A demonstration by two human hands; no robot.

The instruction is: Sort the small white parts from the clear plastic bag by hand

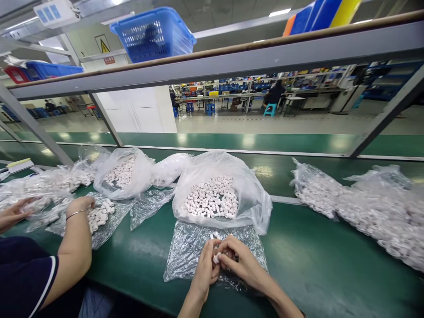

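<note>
My left hand (206, 265) and my right hand (239, 260) meet over a flat clear plastic bag (185, 251) lying on the green belt. Between their fingertips they pinch small white plastic parts (216, 257). Just beyond the hands stands an open clear bag (251, 198) filled with several of the same small white parts (212, 196).
A co-worker's arm (74, 247) at the left reaches into a pile of white parts (99, 214) on another flat bag. More bags of parts (122, 174) lie at the left, and sealed ones (380, 212) at the right. A grey metal rack frame (232, 59) spans overhead.
</note>
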